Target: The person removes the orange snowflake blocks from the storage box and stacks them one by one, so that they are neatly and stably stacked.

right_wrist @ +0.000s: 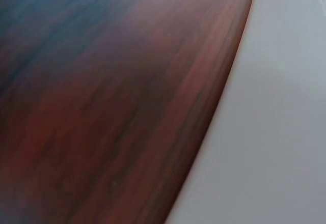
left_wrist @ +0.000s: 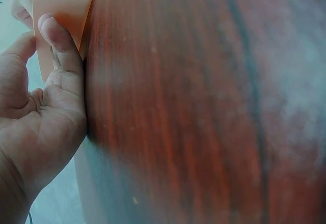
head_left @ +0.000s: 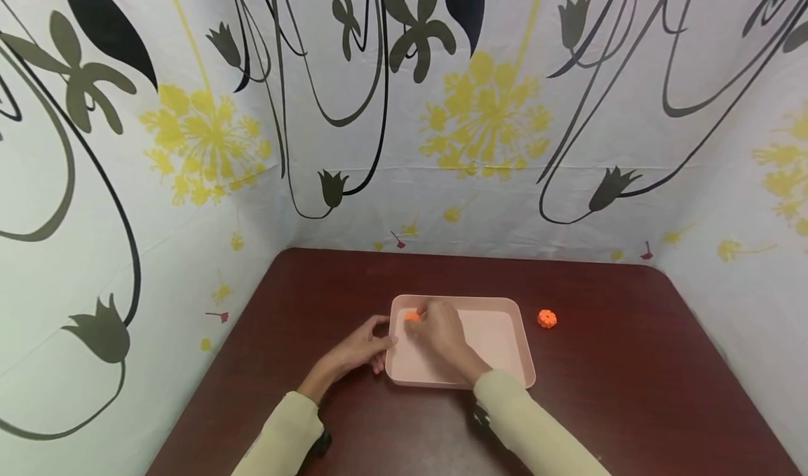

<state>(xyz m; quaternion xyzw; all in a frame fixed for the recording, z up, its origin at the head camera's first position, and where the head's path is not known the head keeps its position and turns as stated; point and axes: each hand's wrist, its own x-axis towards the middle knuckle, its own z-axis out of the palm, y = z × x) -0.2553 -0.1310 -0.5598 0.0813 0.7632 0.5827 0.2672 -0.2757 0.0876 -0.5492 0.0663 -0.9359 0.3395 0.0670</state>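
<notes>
A shallow, pale pink tray (head_left: 495, 336) with rounded corners lies on the table. At its left side, my left hand (head_left: 356, 346) holds the wall, thumb at the rim and fingers along the outside; the left wrist view shows these fingers (left_wrist: 60, 43) close up against the tray. My right hand (head_left: 438, 332) reaches over the tray's left part with curled fingers. Between its thumb and fingertips a small orange piece (head_left: 412, 316) shows, pinched and mostly covered. Only the tray's pale surface (right_wrist: 265, 112) and the wood appear in the right wrist view, not the hand.
A knobbly orange ball (head_left: 546, 318) sits on the dark red-brown table (head_left: 606, 378), right of the tray. White cloth with printed flowers (head_left: 404, 146) hangs behind the table and along both sides.
</notes>
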